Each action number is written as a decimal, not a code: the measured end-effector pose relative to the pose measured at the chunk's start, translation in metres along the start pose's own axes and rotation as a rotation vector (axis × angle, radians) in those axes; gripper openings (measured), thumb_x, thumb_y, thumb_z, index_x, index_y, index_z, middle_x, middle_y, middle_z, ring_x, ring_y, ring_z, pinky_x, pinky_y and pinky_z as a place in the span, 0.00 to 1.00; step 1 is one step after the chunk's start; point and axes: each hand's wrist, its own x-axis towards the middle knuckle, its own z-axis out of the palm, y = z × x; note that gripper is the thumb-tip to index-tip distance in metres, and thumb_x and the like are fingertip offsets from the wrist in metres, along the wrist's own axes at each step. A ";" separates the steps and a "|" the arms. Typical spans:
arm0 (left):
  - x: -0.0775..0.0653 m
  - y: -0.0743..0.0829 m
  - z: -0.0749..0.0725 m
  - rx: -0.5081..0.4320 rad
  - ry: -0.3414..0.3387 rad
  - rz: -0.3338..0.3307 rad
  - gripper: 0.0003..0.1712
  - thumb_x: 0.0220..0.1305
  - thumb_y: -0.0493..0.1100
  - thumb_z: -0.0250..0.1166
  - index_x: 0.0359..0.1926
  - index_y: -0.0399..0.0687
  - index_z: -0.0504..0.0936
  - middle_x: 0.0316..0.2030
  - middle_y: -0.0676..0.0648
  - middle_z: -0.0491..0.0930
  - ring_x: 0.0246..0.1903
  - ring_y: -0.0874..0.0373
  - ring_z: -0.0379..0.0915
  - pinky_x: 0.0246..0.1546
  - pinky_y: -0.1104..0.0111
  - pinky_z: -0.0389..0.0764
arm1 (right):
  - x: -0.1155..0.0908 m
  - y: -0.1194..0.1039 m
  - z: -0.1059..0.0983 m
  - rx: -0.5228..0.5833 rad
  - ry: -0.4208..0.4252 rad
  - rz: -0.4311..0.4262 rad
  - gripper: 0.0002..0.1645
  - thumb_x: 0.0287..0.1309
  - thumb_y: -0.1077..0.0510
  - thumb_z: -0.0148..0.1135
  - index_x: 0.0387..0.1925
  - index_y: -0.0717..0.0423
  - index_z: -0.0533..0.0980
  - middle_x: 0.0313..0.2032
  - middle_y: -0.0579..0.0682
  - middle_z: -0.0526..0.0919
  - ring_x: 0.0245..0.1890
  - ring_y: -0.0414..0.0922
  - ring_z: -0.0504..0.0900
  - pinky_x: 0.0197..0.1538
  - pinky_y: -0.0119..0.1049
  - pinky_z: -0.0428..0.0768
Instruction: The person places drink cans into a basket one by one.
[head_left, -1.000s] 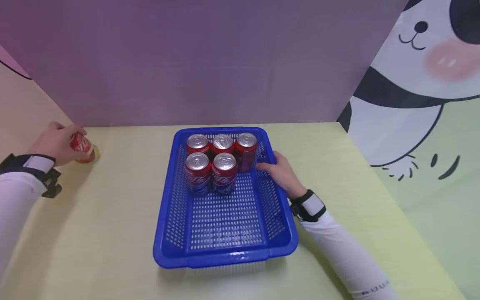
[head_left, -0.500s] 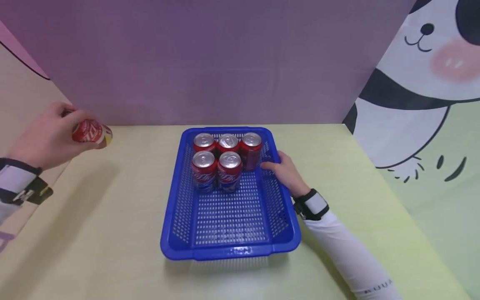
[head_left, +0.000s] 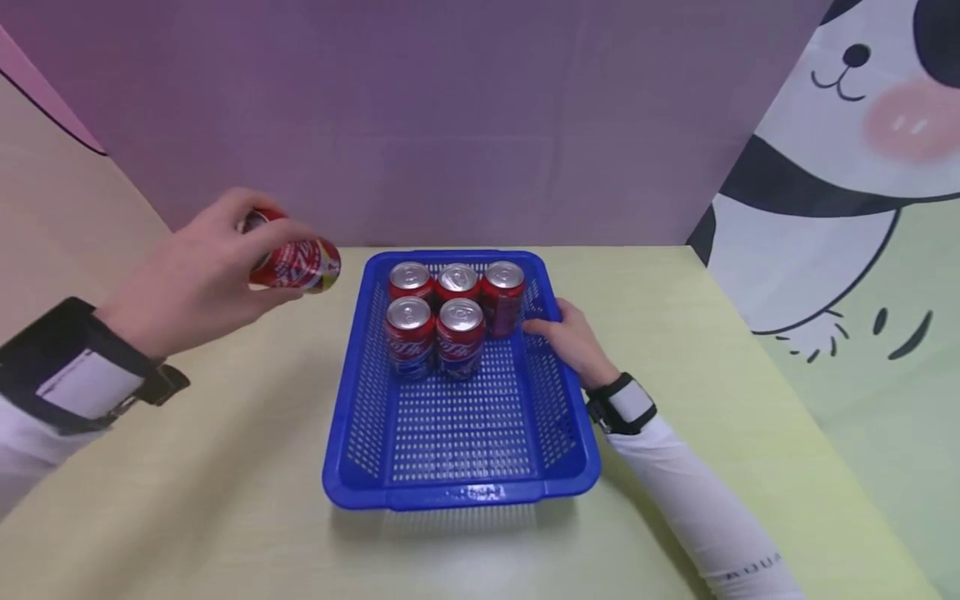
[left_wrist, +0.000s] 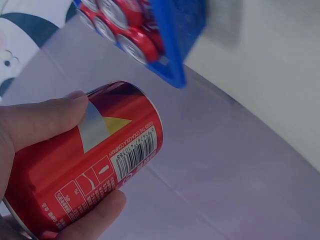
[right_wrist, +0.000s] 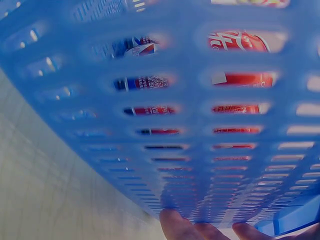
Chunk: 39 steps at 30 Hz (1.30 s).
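Observation:
In the head view my left hand (head_left: 198,275) grips a red soda can (head_left: 300,260) between thumb and fingers, tilted on its side in the air left of the basket. The left wrist view shows the can's barcode and a yellow mark (left_wrist: 117,125) near its end. My right hand (head_left: 576,342) holds the right rim of a blue perforated plastic basket (head_left: 461,493), thumb on the inside. Several red and blue soda cans (head_left: 409,333) stand upright in the basket's far part. In the right wrist view, fingertips (right_wrist: 177,227) touch the basket's outer wall.
The basket stands on a pale yellow table (head_left: 247,500). Behind it rises a purple wall (head_left: 465,125). A panda picture (head_left: 817,200) covers the right wall, and a beige wall (head_left: 52,192) borders the left side.
My left hand has raised the can from the far left of the table and carried it right, closer to the basket. My right hand keeps its hold on the rim.

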 end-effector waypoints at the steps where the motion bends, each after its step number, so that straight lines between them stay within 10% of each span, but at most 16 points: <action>1: 0.004 0.005 0.001 -0.007 0.003 0.019 0.37 0.37 0.34 0.83 0.54 0.46 0.82 0.49 0.37 0.69 0.47 0.42 0.69 0.33 0.48 0.83 | 0.000 0.000 0.000 0.001 0.003 -0.001 0.32 0.60 0.60 0.62 0.63 0.68 0.64 0.53 0.66 0.75 0.50 0.64 0.78 0.49 0.54 0.80; 21: 0.087 0.085 0.054 -0.138 -0.093 0.249 0.31 0.51 0.40 0.78 0.57 0.50 0.79 0.50 0.42 0.70 0.48 0.47 0.70 0.48 0.56 0.79 | 0.000 0.002 -0.002 0.009 0.011 -0.008 0.28 0.63 0.58 0.60 0.61 0.67 0.66 0.52 0.65 0.76 0.47 0.61 0.79 0.48 0.51 0.81; 30: 0.095 0.095 0.081 -0.132 -0.284 0.215 0.34 0.52 0.41 0.77 0.61 0.57 0.78 0.54 0.45 0.69 0.52 0.50 0.70 0.46 0.58 0.81 | -0.002 0.001 0.008 0.103 -0.004 -0.014 0.22 0.72 0.55 0.50 0.58 0.68 0.67 0.49 0.71 0.75 0.44 0.62 0.79 0.42 0.46 0.82; 39: 0.108 0.106 0.102 -0.141 -0.336 0.252 0.30 0.54 0.45 0.76 0.59 0.56 0.80 0.56 0.45 0.70 0.53 0.49 0.69 0.45 0.58 0.81 | -0.001 -0.001 0.008 0.096 -0.022 -0.033 0.18 0.71 0.51 0.53 0.54 0.59 0.72 0.39 0.58 0.77 0.34 0.57 0.78 0.36 0.45 0.82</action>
